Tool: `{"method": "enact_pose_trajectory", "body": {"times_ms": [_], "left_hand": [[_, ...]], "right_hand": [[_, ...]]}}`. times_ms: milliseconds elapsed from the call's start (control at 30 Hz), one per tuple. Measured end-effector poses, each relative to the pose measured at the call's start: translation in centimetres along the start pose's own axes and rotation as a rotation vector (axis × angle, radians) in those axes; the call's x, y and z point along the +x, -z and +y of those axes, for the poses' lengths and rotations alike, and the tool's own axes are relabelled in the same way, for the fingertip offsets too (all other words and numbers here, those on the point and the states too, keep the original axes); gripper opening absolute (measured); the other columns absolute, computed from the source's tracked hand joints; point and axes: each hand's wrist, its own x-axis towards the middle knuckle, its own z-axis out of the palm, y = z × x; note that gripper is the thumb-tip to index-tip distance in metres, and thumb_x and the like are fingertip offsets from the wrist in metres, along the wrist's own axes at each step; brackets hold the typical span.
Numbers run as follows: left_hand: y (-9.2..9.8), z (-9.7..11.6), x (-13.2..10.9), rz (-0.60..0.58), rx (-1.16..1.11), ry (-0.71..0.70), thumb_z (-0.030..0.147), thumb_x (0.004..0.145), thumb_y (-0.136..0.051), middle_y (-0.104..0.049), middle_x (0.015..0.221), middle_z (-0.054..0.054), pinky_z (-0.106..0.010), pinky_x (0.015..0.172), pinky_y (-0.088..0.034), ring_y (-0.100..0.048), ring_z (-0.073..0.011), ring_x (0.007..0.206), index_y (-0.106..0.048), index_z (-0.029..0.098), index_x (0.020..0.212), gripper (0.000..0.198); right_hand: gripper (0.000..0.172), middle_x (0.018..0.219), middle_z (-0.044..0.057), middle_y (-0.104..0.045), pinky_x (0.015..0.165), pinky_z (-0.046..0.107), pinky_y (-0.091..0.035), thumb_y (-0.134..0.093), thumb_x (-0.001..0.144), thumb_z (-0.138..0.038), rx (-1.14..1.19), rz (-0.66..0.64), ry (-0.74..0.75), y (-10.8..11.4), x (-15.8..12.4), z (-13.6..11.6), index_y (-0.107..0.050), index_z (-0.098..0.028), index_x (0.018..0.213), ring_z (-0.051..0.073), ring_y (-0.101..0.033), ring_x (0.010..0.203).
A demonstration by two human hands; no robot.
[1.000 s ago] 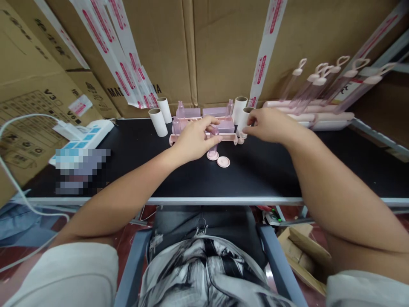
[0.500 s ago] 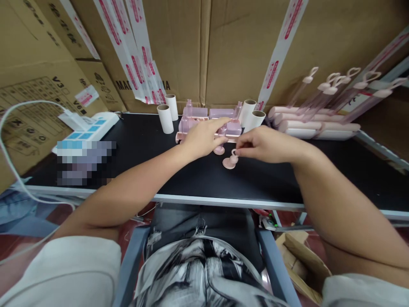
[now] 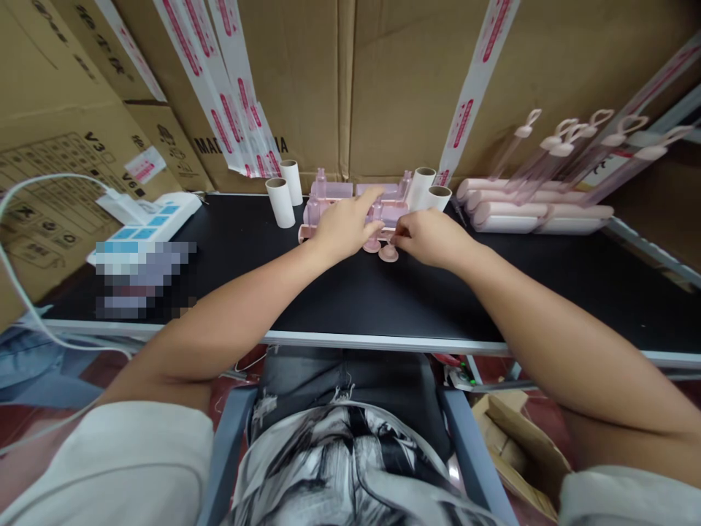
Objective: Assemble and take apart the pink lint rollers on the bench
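Note:
My right hand (image 3: 435, 237) has its thumb and fingers pinched at the upper end of a pink round-based piece with a loop (image 3: 388, 253); the loop is hidden by the fingers. The base is low over or on the black tabletop; I cannot tell which. Beside it, another pink round base (image 3: 372, 246) stands by the thumb of my left hand (image 3: 344, 228). That hand lies over pink translucent parts (image 3: 331, 191) with its fingers apart. Between its thumb and forefinger shows a clear pink upright neck (image 3: 377, 210); contact is unclear.
White cardboard tubes (image 3: 281, 204) flank the pink parts on both sides. At right are stacked pink cylinders (image 3: 509, 217) with several clear sticks topped by heart loops (image 3: 599, 117). A white power strip (image 3: 158, 223) lies at left, and large cardboard (image 3: 405, 88) stands behind.
My right hand has moved away from me and slightly left with the looped piece, bringing its round base beside the other one. My left hand has stayed nearly in place.

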Motion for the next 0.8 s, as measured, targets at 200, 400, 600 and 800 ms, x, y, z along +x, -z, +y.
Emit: {"method": "enact_pose_trajectory", "body": {"times_ms": [200, 400, 600, 800], "left_hand": [[-0.4, -0.2, -0.1, 0.015, -0.011, -0.034, 0.034, 0.101, -0.076, -0.084, 0.129, -0.008, -0.041, 0.101, -0.063, -0.082, -0.0282, 0.116, -0.052, 0.029, 0.164, 0.067], [-0.8, -0.8, -0.1, 0.134, -0.074, -0.082, 0.046, 0.105, -0.068, -0.081, 0.140, -0.011, -0.045, 0.106, -0.063, -0.082, -0.0302, 0.121, -0.047, 0.026, 0.166, 0.067], [1.7, -1.6, -1.3, 0.452, -0.187, -0.282, 0.060, 0.113, -0.045, -0.073, 0.153, -0.010, -0.036, 0.106, -0.065, -0.079, -0.0231, 0.127, -0.052, 0.026, 0.158, 0.057], [6.5, -7.2, -1.3, 0.854, -0.257, -0.170, 0.065, 0.113, -0.045, -0.077, 0.136, -0.010, -0.035, 0.104, -0.064, -0.079, -0.0209, 0.115, -0.056, 0.026, 0.151, 0.056]], "right_hand": [[0.025, 0.092, 0.015, -0.083, 0.074, 0.036, -0.047, -0.071, 0.103, -0.034, -0.011, 0.045, -0.044, -0.6, 0.8, 0.4, -0.085, -0.015, 0.096, 0.028, -0.075, 0.085], [0.019, 0.077, 0.008, -0.078, 0.071, 0.035, -0.047, -0.071, 0.096, -0.029, 0.213, 0.254, -0.047, -0.2, 0.3, 1.5, -0.085, -0.016, 0.100, 0.024, -0.069, 0.072], [0.014, 0.067, 0.002, -0.070, 0.067, 0.033, -0.044, -0.068, 0.090, -0.028, 0.500, 0.694, -0.092, 0.0, 0.6, 3.3, -0.076, -0.020, 0.081, 0.020, -0.062, 0.064], [0.015, 0.071, 0.002, -0.070, 0.066, 0.032, -0.047, -0.065, 0.088, -0.032, 0.640, 1.043, -0.113, -0.3, 1.5, 5.6, -0.073, -0.021, 0.081, 0.019, -0.062, 0.066]]}}
